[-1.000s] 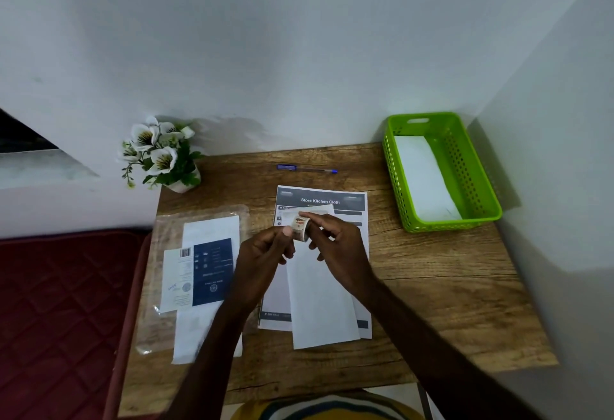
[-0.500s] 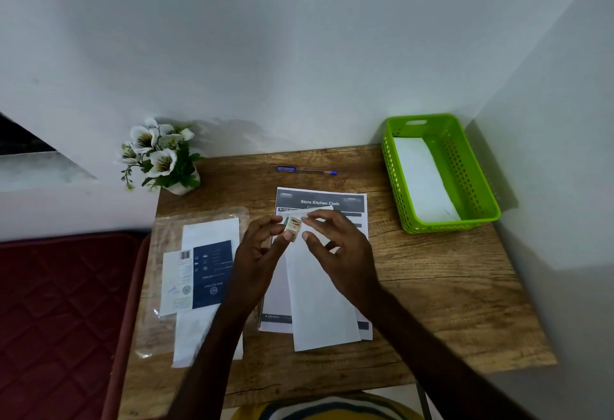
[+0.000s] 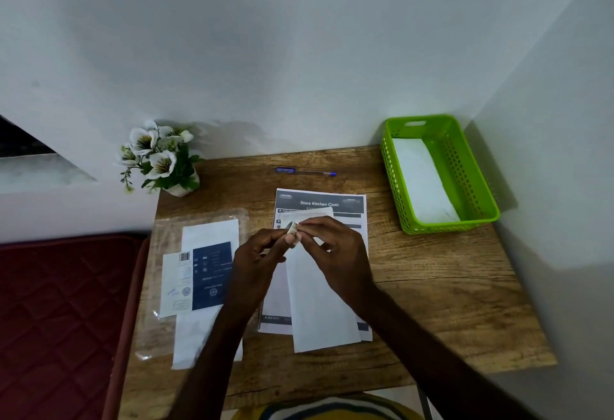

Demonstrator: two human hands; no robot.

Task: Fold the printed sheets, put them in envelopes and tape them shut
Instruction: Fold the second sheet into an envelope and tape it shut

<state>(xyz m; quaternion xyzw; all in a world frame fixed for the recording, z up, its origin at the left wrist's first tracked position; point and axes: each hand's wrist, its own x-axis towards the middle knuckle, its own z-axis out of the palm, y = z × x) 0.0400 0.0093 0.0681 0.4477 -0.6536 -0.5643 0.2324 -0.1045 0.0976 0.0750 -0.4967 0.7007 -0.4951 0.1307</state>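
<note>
A white envelope (image 3: 319, 303) lies lengthwise on a stack of printed sheets (image 3: 352, 202) headed "Store Kitchen Cloth" in the middle of the wooden table (image 3: 448, 303). Above the envelope's far end, my left hand (image 3: 257, 263) pinches a small roll of tape (image 3: 292, 229). My right hand (image 3: 335, 253) pinches at the roll from the right, fingertips meeting the left hand's. The envelope's flap end is partly hidden behind my fingers.
A clear plastic pack of white envelopes (image 3: 206, 286) with a blue label lies at the left. A green basket (image 3: 481, 183) holding a white envelope stands at the back right. A blue pen (image 3: 305, 172) and a pot of white flowers (image 3: 159, 160) sit by the wall.
Both hands stayed above the envelope's far end. The tape roll has turned in my fingers, and my right fingertips have closed in on it.
</note>
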